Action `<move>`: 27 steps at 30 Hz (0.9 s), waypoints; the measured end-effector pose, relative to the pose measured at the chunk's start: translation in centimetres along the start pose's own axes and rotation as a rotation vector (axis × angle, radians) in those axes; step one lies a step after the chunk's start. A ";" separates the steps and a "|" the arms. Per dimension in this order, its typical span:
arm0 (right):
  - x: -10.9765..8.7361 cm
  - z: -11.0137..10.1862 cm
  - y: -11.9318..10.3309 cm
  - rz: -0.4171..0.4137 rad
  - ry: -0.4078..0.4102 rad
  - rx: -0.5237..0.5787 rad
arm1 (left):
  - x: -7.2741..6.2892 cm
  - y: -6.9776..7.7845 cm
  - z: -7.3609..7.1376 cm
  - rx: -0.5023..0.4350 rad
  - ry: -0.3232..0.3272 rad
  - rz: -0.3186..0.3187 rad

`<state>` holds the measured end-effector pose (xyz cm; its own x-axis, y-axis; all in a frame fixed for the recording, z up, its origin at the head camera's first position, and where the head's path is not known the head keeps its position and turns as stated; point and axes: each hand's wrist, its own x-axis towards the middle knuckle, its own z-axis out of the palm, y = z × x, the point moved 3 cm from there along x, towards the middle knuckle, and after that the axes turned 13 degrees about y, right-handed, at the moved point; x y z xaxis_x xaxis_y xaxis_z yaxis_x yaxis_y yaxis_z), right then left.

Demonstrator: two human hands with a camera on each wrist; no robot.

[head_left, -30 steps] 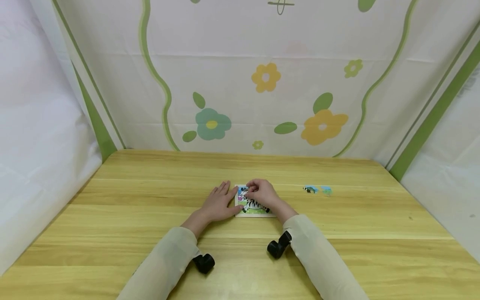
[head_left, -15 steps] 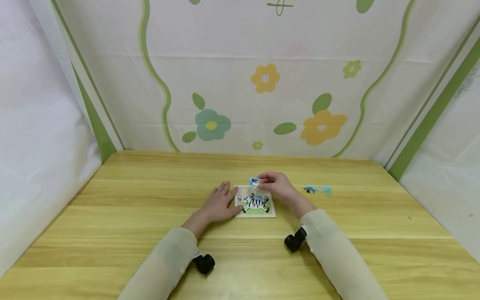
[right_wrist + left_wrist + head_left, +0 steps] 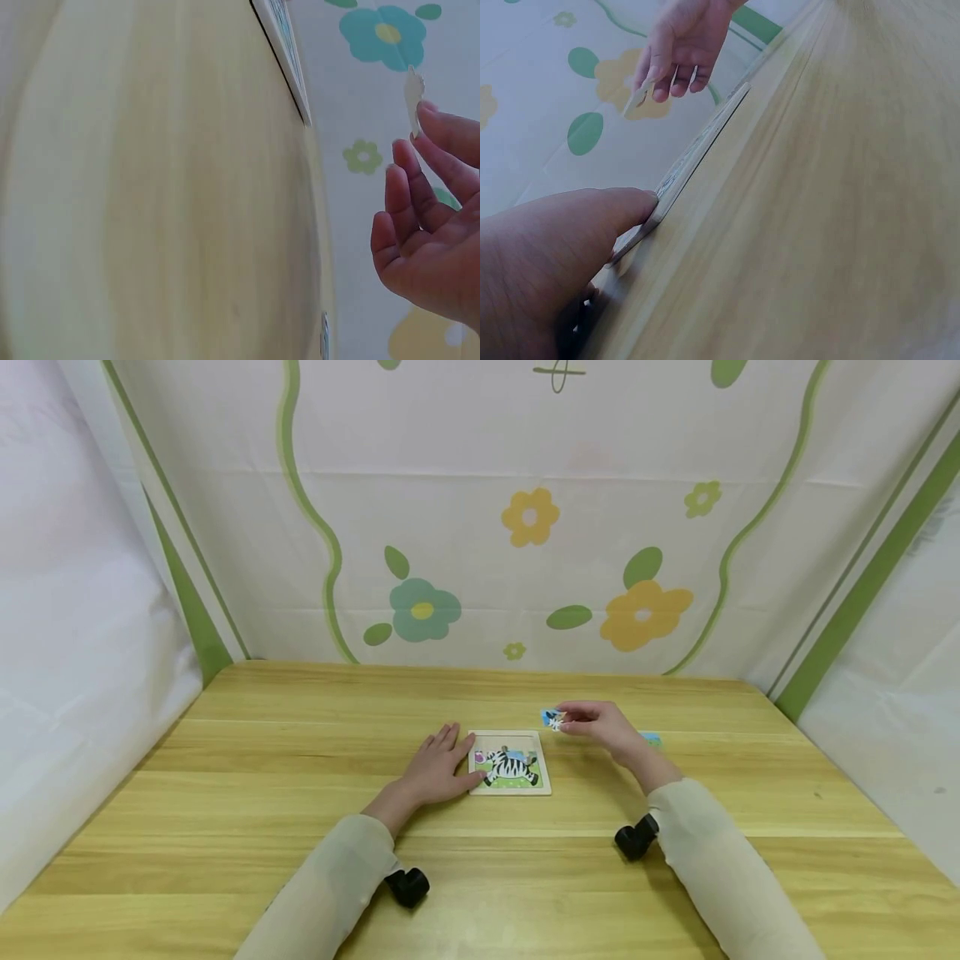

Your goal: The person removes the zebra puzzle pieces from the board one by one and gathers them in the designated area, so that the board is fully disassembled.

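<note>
A square wooden puzzle board [image 3: 517, 741] with a zebra picture lies flat on the table. Its lower part is filled, while bare wood shows along the top. My left hand [image 3: 437, 768] rests beside it with fingers spread on the table, the thumb over the board's left edge. To the right of the board and above the table, my right hand [image 3: 603, 727] pinches a puzzle piece [image 3: 552, 719] showing part of the zebra on blue. The right wrist view shows that puzzle piece [image 3: 414, 97] edge-on between thumb and index finger, the other fingers loosely bent.
A loose blue and green puzzle piece [image 3: 651, 739] lies on the table [image 3: 480, 877], partly behind the right hand. Black devices [image 3: 408, 887] are strapped at both wrists. A flowered fabric wall [image 3: 450, 527] stands along the table's back edge.
The right hand has lifted the zebra puzzle piece off the board and carried it right, uncovering bare wood at the top. It now hides one loose piece. The left hand stays in place.
</note>
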<state>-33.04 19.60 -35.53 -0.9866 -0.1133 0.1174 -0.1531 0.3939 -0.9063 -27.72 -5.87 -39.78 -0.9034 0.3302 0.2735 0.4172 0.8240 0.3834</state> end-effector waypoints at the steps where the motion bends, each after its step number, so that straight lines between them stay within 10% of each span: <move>1: 0.0 -0.4 0.1 0.001 0.006 -0.001 | 0.0 0.0 0.0 0.000 -0.001 0.001; 27: 0.4 -4.0 5.4 -0.012 0.097 -0.165 | 0.0 0.1 -0.1 0.005 0.004 0.011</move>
<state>-34.50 25.39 -38.77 -0.9843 -0.0332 0.1735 -0.1639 0.5380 -0.8269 -27.67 -5.85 -39.69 -0.8985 0.3370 0.2812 0.4263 0.8226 0.3762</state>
